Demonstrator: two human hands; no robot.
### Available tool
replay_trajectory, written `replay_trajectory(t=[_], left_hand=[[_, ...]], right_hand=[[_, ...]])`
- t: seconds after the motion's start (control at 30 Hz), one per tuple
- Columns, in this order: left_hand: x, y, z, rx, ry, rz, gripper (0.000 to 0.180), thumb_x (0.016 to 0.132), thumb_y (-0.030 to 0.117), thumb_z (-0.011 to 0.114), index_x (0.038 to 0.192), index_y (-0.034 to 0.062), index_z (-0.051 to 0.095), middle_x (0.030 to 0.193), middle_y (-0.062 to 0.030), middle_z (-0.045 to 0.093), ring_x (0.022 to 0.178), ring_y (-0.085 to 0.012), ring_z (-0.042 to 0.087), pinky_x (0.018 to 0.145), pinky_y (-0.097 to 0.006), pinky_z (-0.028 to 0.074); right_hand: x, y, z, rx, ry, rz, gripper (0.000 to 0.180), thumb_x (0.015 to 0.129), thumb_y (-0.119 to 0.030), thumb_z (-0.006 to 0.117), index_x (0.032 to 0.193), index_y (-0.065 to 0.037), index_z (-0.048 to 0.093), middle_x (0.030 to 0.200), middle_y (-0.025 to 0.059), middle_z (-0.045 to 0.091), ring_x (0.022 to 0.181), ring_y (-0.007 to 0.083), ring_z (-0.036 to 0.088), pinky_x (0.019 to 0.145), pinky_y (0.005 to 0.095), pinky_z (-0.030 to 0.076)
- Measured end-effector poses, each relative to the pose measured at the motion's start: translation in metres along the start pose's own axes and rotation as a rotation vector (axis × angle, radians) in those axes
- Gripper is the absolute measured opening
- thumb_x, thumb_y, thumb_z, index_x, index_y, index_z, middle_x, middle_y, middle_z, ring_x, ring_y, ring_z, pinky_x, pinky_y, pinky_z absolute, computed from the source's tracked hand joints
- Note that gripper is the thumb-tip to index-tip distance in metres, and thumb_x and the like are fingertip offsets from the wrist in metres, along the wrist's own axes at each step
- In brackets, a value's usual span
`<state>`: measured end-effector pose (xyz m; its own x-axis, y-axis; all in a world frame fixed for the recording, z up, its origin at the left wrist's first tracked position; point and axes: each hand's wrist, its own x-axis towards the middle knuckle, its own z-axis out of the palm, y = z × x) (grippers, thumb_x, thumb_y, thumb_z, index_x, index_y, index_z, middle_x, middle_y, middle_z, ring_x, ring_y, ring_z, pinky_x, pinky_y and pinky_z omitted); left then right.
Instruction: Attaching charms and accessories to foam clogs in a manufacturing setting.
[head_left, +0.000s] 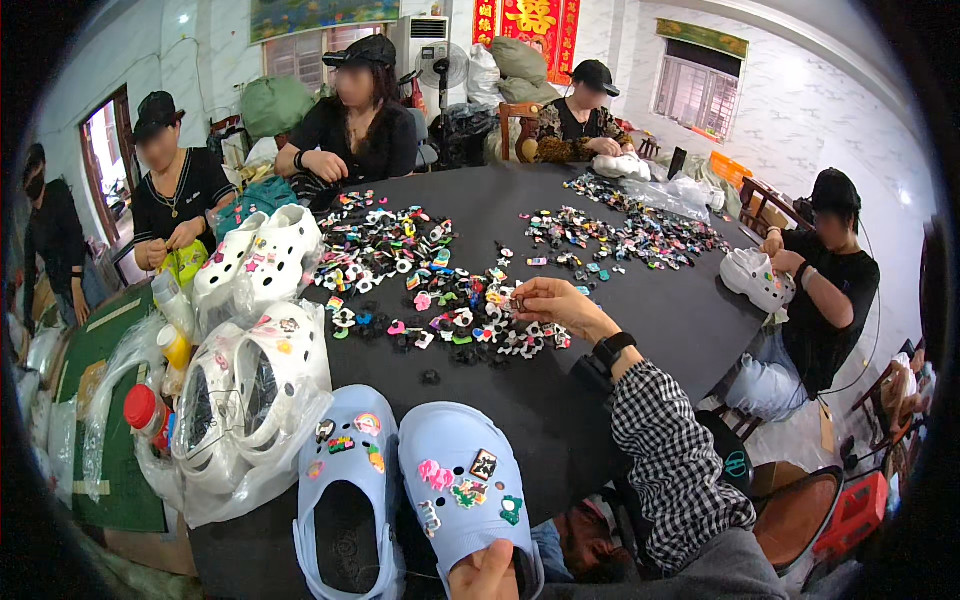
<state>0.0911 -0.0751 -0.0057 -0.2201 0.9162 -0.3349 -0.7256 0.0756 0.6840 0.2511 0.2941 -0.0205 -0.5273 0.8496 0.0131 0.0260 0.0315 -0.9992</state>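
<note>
My left hand (483,574) grips a light blue clog (462,425) at its heel-side opening, thumb on top. Several colourful shoe charms sit on this clog's upper, among them a pink one (435,474) and a dark square one (483,464). To its left lies the matching clog (345,420), with charms on its toe too. Reaching over the table, my right hand (562,305) pinches at the edge of a heap of loose shoe charms (470,310). Whatever is between its fingertips is too small to make out.
White clogs in clear plastic (270,375) stand stacked at the left, beside a red-lidded jar (145,408) and a yellow bottle (174,347). More charm heaps (630,228) lie across the black table (660,320). Several people sit around it, one handling a white clog (755,280).
</note>
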Motion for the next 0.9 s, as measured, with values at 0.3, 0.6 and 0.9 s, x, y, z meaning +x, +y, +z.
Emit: replay_trajectory(t=[0.3,0.6,0.9], left_hand=[[0.005,-0.005,0.0,0.01,0.0,0.024,0.034,0.095,0.014,0.06,0.065,0.0073,0.045,0.068,0.0062,0.04,0.062,-0.0061,0.036,0.057,-0.026,0.03],[0.006,-0.005,0.0,-0.001,0.079,0.015,0.036,0.095,0.011,0.058,0.062,0.0109,0.044,0.065,0.0074,0.037,0.059,-0.0045,0.033,0.054,-0.024,0.029],[0.003,-0.008,0.001,-0.004,0.058,0.041,0.035,0.096,0.011,0.056,0.063,0.0132,0.045,0.064,0.0087,0.035,0.056,-0.0031,0.031,0.05,-0.022,0.026]], right_hand=[[-0.027,-0.025,0.004,-0.021,-0.056,-0.05,0.01,0.094,-0.006,0.057,0.102,-0.002,0.054,0.097,0.0043,0.06,0.092,0.0163,0.065,0.084,0.0247,0.055],[-0.14,-0.056,0.099,-0.01,-0.293,-0.072,0.013,0.089,-0.004,0.064,0.101,-0.002,0.059,0.099,0.0047,0.064,0.09,0.0103,0.061,0.078,0.0244,0.05],[-0.183,-0.048,0.157,0.105,-0.167,-0.027,0.013,0.088,-0.004,0.065,0.099,-0.001,0.058,0.095,0.0032,0.063,0.088,0.0085,0.059,0.08,0.0235,0.049]])
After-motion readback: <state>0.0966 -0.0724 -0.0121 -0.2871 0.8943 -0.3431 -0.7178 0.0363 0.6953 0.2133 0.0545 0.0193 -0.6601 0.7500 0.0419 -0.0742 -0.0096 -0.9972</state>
